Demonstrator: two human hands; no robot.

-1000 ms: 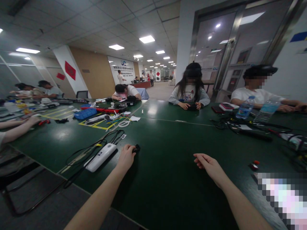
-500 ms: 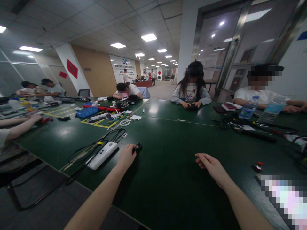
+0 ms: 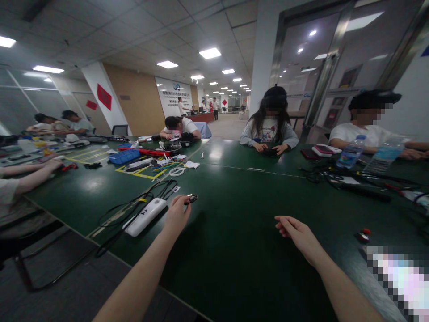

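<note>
My left hand (image 3: 178,211) is closed in a pinch on a small black-and-silver piece (image 3: 191,198), lifted a little above the green table (image 3: 231,246). What kind of piece it is cannot be made out. Its shadow falls on the table below. Left of that hand lies a white power bank-like box (image 3: 145,218) marked 2, with black cables (image 3: 134,203) across it. My right hand (image 3: 295,230) rests apart on the right, fingers loosely curled but not wrapped round anything visible.
To the right are a small red-and-silver item (image 3: 363,235) and a blurred-out bright panel (image 3: 398,277). Bottles (image 3: 351,152) and tangled cables (image 3: 348,181) lie beyond. A blue basket (image 3: 124,156) stands at the far left. Several people sit around the table; one (image 3: 270,120) faces me.
My left hand has raised the small black-and-silver piece off the table and tilted it. My right hand has stayed in place. The view has shifted slightly.
</note>
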